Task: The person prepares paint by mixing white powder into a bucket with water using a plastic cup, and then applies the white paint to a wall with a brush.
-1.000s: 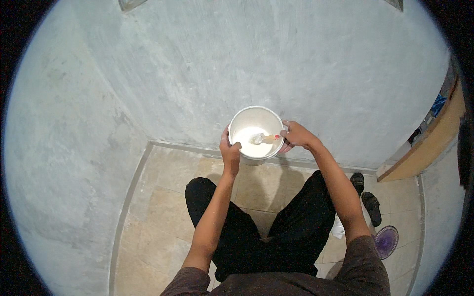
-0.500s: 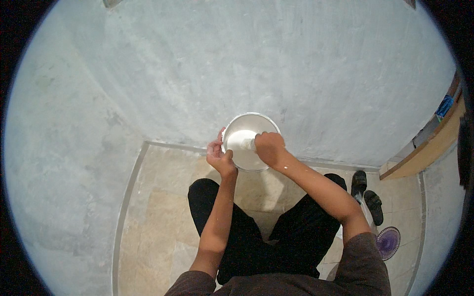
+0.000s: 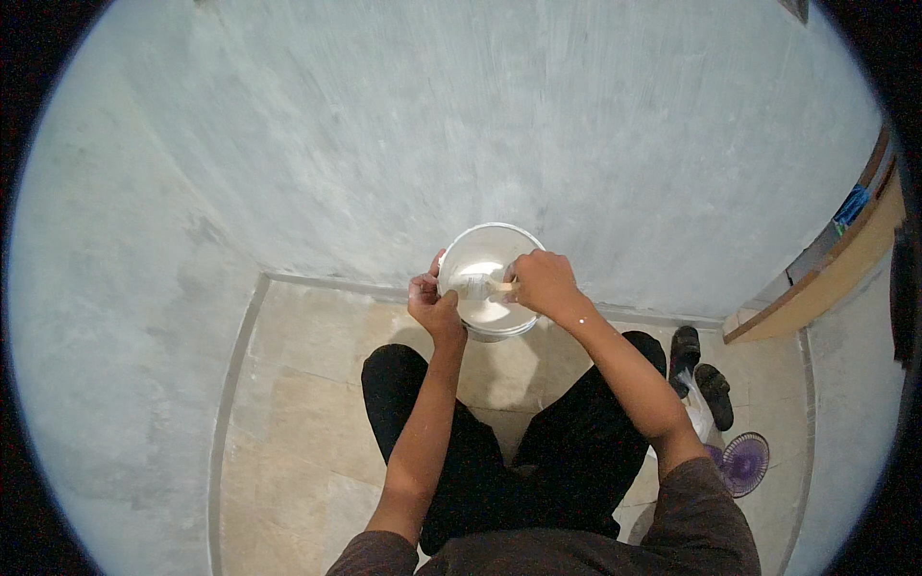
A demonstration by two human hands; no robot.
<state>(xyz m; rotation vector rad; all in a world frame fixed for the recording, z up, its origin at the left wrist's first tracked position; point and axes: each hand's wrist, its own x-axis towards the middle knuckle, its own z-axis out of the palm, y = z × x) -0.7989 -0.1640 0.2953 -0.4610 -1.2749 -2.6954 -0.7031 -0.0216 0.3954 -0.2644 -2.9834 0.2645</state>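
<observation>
A white bucket (image 3: 495, 228) stands in front of me close to the wall, between my knees and the wall's foot, with white paint (image 3: 488, 313) inside. At its left side, my left hand (image 3: 435, 305) grips the rim, thumb inside and fingers outside. My right hand (image 3: 545, 282) is closed around the pale handle of a paintbrush (image 3: 500, 287). The brush lies nearly level within the bucket's mouth, its bristle end pointing left toward my left thumb. Whether the bristles touch the paint is hard to tell.
A grey-white wall (image 3: 384, 134) rises right behind the bucket. To my right on the tiled floor (image 3: 298, 422) lie black slippers (image 3: 714, 396), a whitish plastic bag (image 3: 699, 415) and a round purple slotted thing (image 3: 745, 465). Farther right is a wooden panel (image 3: 816, 298).
My right hand has drawn back slightly to the right and turned, so the brush now shows level across the bucket. My left hand still holds the rim. The view has shifted a little.
</observation>
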